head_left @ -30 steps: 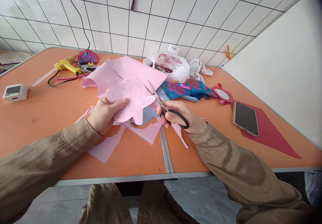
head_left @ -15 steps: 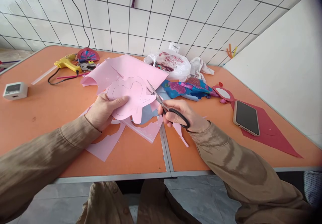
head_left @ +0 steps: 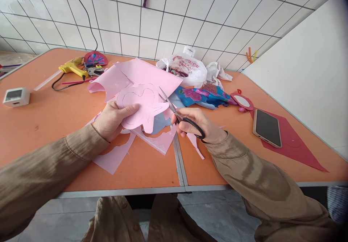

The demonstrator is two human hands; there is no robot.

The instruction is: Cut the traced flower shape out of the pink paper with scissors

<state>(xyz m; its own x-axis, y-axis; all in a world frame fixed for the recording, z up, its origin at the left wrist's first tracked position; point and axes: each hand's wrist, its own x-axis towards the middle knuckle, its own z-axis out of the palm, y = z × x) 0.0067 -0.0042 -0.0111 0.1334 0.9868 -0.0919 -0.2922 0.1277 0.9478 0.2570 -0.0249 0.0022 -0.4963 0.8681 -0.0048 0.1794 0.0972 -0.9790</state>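
Observation:
My left hand (head_left: 112,120) pinches a pink paper cutout (head_left: 141,106) at its left side, thumb on top. Drawn curved lines run inside its rounded, lobed outline. Black-handled scissors (head_left: 174,109) are in my right hand (head_left: 198,124), their blades pointing up and left beside the cutout's right edge, slightly parted. Whether the blades touch the paper I cannot tell. Behind the cutout lies a large pink sheet (head_left: 152,71), partly curled. Pink scraps (head_left: 114,160) and a blue-grey piece (head_left: 162,122) lie beneath my hands.
Along the back are a yellow glue gun (head_left: 72,68), keys (head_left: 95,70), a plastic bag (head_left: 197,69) and blue floral fabric (head_left: 195,95). To the right, a phone (head_left: 268,127) rests on red paper (head_left: 296,144). A small white device (head_left: 16,97) stands at the left.

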